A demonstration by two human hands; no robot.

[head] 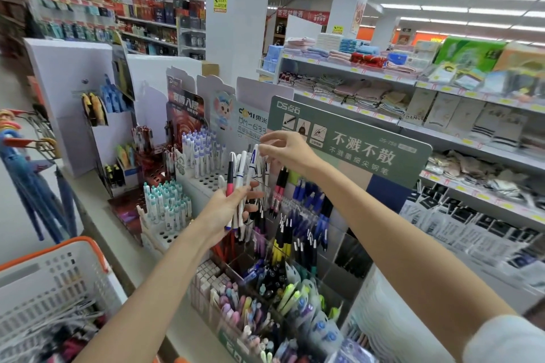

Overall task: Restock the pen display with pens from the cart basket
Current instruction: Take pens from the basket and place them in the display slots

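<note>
1. Above the pen display (354,177), the left hand (227,209) is curled round a bunch of pens (237,186). The pens stick up out of its fingers.
2. The right hand (284,150) is just above the bunch, a little to the right. Its fingertips pinch the top of one white pen (254,165).
3. That pen stands up at the right side of the bunch.
4. The cart basket (59,280), white with an orange rim, sits at the bottom left, well apart from both hands.
</note>
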